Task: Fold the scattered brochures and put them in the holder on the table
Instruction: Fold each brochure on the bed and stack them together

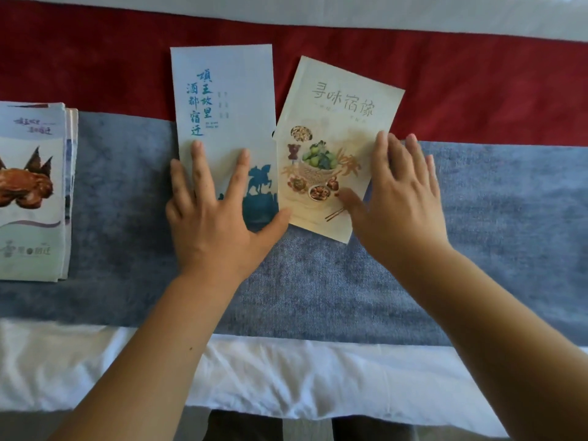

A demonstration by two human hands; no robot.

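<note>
A folded pale blue brochure (226,100) with blue lettering and a horseman silhouette lies upright in the middle of the cloth. My left hand (213,211) presses flat on its lower half with fingers spread. Beside it on the right lies a cream brochure (337,122) with a food picture, tilted clockwise, its left edge touching the blue one. My right hand (397,198) rests flat on its lower right corner, the thumb on the picture. No holder is in view.
A stack of folded brochures (31,192) lies at the left edge. The surface carries a blue-grey cloth (318,281), a red band (461,90) behind it and a white sheet (286,377) at the near edge.
</note>
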